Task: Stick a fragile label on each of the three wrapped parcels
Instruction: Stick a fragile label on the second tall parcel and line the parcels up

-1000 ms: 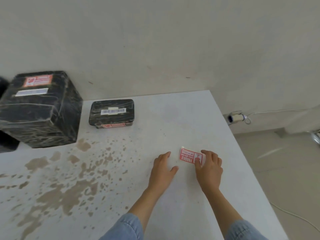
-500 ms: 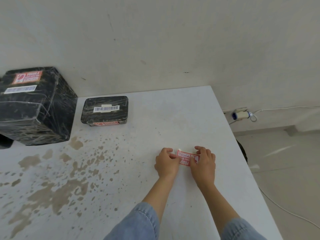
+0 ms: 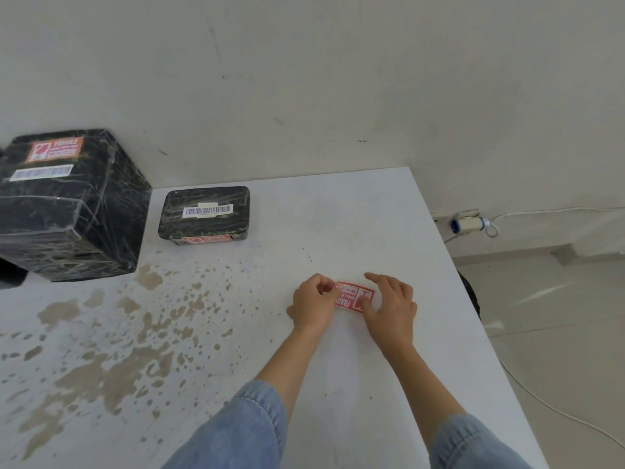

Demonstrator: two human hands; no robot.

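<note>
A red fragile label point(image 3: 353, 295) lies on the white table point(image 3: 338, 225) near its right edge. My left hand point(image 3: 313, 304) pinches the label's left end. My right hand point(image 3: 392, 308) presses its thumb on the right end, fingers arched over it. A large black wrapped parcel point(image 3: 72, 211) stands at the far left with a fragile label and a barcode on top. A small flat black parcel point(image 3: 204, 211) sits beside it, with a barcode on top and a fragile label on its front side. A dark shape at the left edge is cut off.
Brown stains point(image 3: 111, 363) spread over the table's left half. The table's right edge drops to a tiled floor point(image 3: 554, 333), where a power strip point(image 3: 468, 223) and a white cable lie by the wall. The wall stands right behind the table.
My left hand came in from lying flat beside the label and took hold of its left end. My right hand stayed on the label. The view shifted slightly.
</note>
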